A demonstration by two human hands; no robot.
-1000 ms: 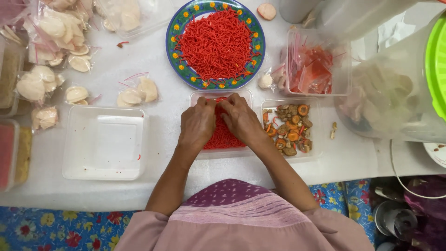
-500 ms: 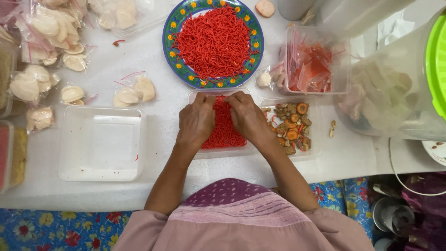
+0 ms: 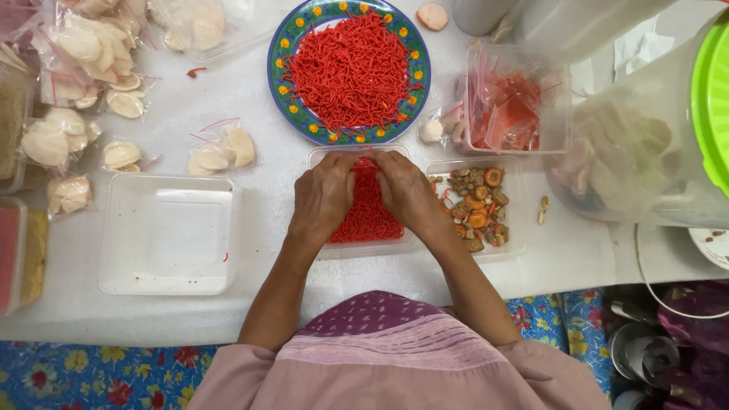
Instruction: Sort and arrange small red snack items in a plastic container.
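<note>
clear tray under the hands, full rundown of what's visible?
The clear tray is a shallow rectangular container, apparently thin transparent plastic, lying flat on the white table in front of the person. It holds a layer of thin red strands. The left hand and right hand rest over it, fingers in the strands, hiding much of it. Its right wall adjoins a similar tray of mixed brown and orange pieces.

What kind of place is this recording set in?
Probably a home food-packing table: a patterned plate heaped with red strips, small bags of pale crackers, and clear plastic tubs on a white-covered table.
</note>
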